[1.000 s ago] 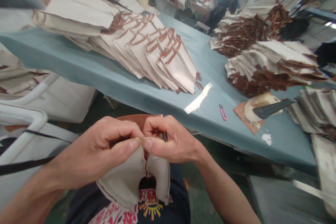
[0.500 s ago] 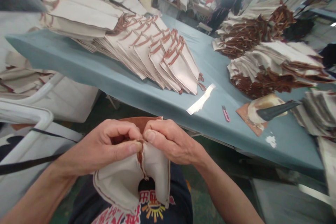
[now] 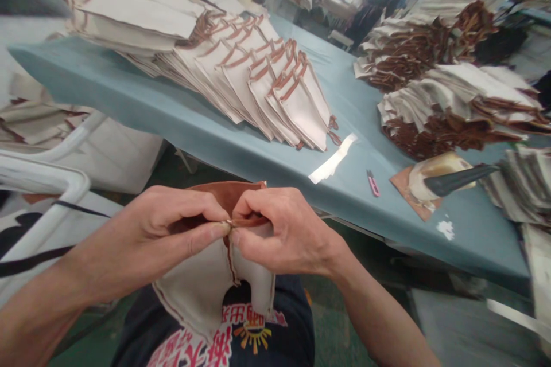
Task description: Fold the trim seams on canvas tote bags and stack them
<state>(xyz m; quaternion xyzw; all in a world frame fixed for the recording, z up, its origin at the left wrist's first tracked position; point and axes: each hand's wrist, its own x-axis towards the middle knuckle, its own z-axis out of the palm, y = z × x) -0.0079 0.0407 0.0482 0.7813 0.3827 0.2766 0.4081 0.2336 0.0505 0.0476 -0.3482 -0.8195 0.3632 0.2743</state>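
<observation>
My left hand (image 3: 159,238) and my right hand (image 3: 282,232) meet in front of my chest, both pinched on the top edge of a cream cloth bag (image 3: 202,289) with brown trim (image 3: 224,198). Thumbs and forefingers press together at the bag's middle seam. The bag hangs down over my dark printed shirt (image 3: 241,335). Both hands are below the near edge of the blue-grey table (image 3: 181,129).
A fanned row of finished cream bags (image 3: 262,86) lies on the table. More stacks (image 3: 451,106) sit at the right. A pink cutter (image 3: 372,183), a white strip (image 3: 332,159) and a dark blade on a pad (image 3: 451,179) lie near the front edge. White bins (image 3: 51,183) stand at left.
More of the brown trim has come up between my fingers, and my fingertips have closed tighter on the seam. The view has shifted slightly.
</observation>
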